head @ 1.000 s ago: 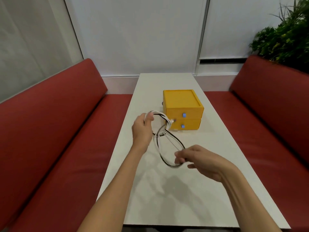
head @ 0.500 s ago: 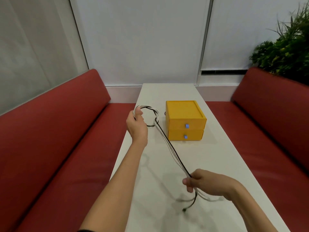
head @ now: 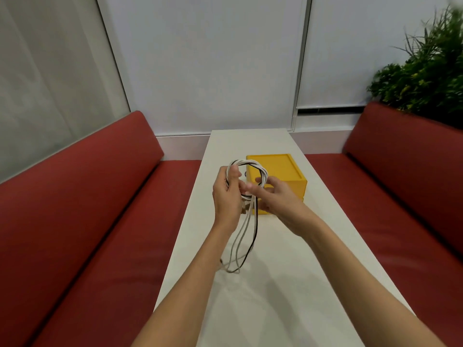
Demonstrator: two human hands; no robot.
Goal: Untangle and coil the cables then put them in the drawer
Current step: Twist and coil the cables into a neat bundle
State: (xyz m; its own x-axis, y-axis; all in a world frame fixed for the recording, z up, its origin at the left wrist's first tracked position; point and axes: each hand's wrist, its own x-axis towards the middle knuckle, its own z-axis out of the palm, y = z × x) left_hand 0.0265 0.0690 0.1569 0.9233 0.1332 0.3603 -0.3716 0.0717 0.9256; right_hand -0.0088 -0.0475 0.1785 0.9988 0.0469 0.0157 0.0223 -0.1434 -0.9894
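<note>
A bundle of white and black cables [head: 261, 172] forms a small round coil held up in front of the yellow drawer box [head: 281, 171]. My left hand [head: 226, 196] grips the coil's left side. My right hand [head: 273, 196] pinches the coil at its lower right. Loose white and black tails [head: 244, 242] hang down from the coil and touch the white table [head: 288, 284]. The box's drawers look closed; my right hand hides most of its front.
Red benches run along both sides of the table, left [head: 87, 221] and right [head: 400, 209]. A green plant [head: 426, 76] stands behind the right bench. The wall and window blinds close off the far end.
My right hand has come up from the near table to the coil, bringing the stretched cable length with it. The tails now hang below the coil. The view has tilted upward.
</note>
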